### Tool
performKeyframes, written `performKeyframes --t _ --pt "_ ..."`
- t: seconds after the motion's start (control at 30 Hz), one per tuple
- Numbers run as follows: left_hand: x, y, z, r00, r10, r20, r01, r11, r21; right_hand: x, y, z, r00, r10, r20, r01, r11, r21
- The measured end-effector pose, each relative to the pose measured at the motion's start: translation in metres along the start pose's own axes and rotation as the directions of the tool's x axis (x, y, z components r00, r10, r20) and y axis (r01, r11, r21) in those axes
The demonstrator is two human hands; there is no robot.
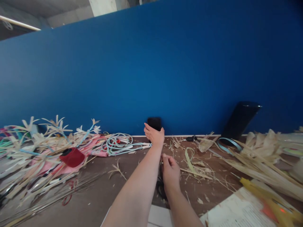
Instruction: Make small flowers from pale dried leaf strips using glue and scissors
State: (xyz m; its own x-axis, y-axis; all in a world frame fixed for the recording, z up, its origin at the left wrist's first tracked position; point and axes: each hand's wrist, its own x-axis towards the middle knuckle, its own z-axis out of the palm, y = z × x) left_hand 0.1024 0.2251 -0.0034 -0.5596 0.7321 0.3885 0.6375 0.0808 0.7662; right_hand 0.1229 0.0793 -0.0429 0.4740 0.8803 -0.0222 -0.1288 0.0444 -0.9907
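Observation:
My left hand (155, 135) reaches to the back of the table, its thumb and fingers around the lower part of a small black phone (154, 122) upright against the blue partition. Nearer to me, my right hand (171, 172) is closed in a pinch just above the tabletop; what its fingertips hold, if anything, I cannot make out. Black scissor-like loops (161, 190) lie close beside it, partly hidden by my left forearm. A coiled pale blue cord (118, 145) rests left of my left hand. Dry plant-fibre scraps (196, 167) are strewn right of my right hand.
Fibre flowers (56, 129), a red object (72, 157) and long thin rods (52, 198) crowd the left. On the right are a black slab (241, 121) leaning on the partition (151, 69), dried husks (267, 151), a yellow glue gun (267, 198) and printed paper (234, 209).

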Motion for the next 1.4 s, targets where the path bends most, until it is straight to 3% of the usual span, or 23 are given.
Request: performKeyframes --t 0.33,0.93,1.07,1.17,1.23,1.3,1.37,1.4 --pt "0.001 0.002 -0.001 0.999 -0.04 0.014 0.04 0.999 0.031 0.0 -0.001 0.0 1.0 -0.005 0.004 0.005 1.0 -0.003" --pt "0.001 -0.002 -0.002 0.999 0.007 0.045 -0.01 0.998 0.058 -0.001 -0.001 0.001 1.0 -0.004 0.017 0.005 1.0 -0.019" --pt "0.001 -0.004 -0.01 0.998 0.036 0.048 -0.041 0.993 0.111 -0.001 -0.002 0.0 0.999 -0.016 0.031 0.017 1.0 -0.025" --pt "-0.002 -0.008 -0.024 0.991 0.131 0.014 -0.131 0.974 0.183 -0.001 -0.003 0.001 0.999 -0.031 0.032 0.032 0.999 -0.022" --pt "-0.004 -0.014 -0.038 0.968 0.25 0.029 -0.25 0.937 0.243 -0.001 -0.004 0.001 0.999 -0.023 0.032 0.024 0.999 -0.024" --pt "-0.006 -0.023 -0.053 0.913 0.4 0.082 -0.405 0.862 0.305 -0.002 -0.005 0.002 0.999 -0.005 0.04 0.006 1.0 -0.023" --pt "-0.007 -0.035 -0.068 0.824 0.538 0.179 -0.565 0.748 0.349 -0.003 -0.006 0.003 0.998 0.017 0.053 -0.016 1.0 -0.009" --pt "-0.006 -0.041 -0.074 0.755 0.604 0.255 -0.654 0.671 0.349 -0.003 -0.006 0.003 0.998 0.025 0.06 -0.025 1.0 0.001"
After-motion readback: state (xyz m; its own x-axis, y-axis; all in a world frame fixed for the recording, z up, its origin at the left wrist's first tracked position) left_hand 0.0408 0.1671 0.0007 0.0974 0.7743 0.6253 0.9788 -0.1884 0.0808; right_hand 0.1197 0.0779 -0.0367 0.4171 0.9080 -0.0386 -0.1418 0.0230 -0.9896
